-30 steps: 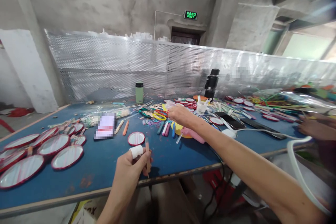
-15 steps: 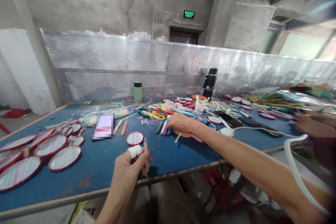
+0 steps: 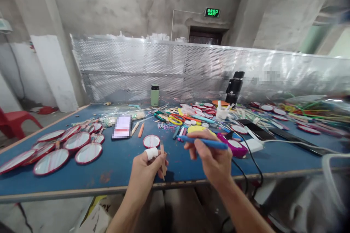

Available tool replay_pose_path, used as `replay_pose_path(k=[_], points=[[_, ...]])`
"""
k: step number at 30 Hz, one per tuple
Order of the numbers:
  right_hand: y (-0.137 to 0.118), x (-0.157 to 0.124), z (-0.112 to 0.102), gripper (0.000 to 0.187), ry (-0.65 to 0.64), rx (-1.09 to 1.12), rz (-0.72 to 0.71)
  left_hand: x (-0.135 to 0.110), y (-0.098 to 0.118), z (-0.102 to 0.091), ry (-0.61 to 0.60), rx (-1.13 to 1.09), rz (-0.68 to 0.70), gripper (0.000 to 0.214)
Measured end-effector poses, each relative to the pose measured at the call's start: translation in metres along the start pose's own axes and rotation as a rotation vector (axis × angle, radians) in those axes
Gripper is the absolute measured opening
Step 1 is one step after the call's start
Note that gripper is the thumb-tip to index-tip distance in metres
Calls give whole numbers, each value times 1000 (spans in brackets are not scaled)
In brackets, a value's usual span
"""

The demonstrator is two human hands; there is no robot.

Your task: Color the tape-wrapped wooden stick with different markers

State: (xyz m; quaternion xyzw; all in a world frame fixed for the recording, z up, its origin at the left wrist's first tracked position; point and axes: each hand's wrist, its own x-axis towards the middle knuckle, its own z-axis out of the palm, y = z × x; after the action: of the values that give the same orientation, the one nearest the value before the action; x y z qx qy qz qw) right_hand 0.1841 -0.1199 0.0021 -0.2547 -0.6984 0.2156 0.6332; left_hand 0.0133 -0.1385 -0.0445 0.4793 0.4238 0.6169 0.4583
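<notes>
A person's left hand (image 3: 150,169), its fingers closed, pinches a flat tan wooden stick (image 3: 162,153) nearly upright above a blue tabletop's (image 3: 117,167) front edge. The right hand (image 3: 214,160), fingers curled, grips a slim blue pen (image 3: 216,143) almost level. A small round red-rimmed mirror (image 3: 151,141) lies just beyond the left hand.

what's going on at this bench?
A person is working at a blue table. The left hand holds a flat stick near the front edge; the right hand holds a blue pen. A small red-rimmed disc lies just beyond the left hand, with larger discs off to the left.
</notes>
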Motion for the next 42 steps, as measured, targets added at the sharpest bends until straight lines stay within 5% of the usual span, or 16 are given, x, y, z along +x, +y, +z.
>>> replay_pose_path(k=[3,7,42], points=[[14,-22,27,7,129,109,35,1,1,-1,-15,35,23,28],[26,-28,41,7,122,37,-29,2,2,-2,-45,60,55,30],[24,-38,41,19,11,-155,-215,0,1,-1,-94,97,97,25]])
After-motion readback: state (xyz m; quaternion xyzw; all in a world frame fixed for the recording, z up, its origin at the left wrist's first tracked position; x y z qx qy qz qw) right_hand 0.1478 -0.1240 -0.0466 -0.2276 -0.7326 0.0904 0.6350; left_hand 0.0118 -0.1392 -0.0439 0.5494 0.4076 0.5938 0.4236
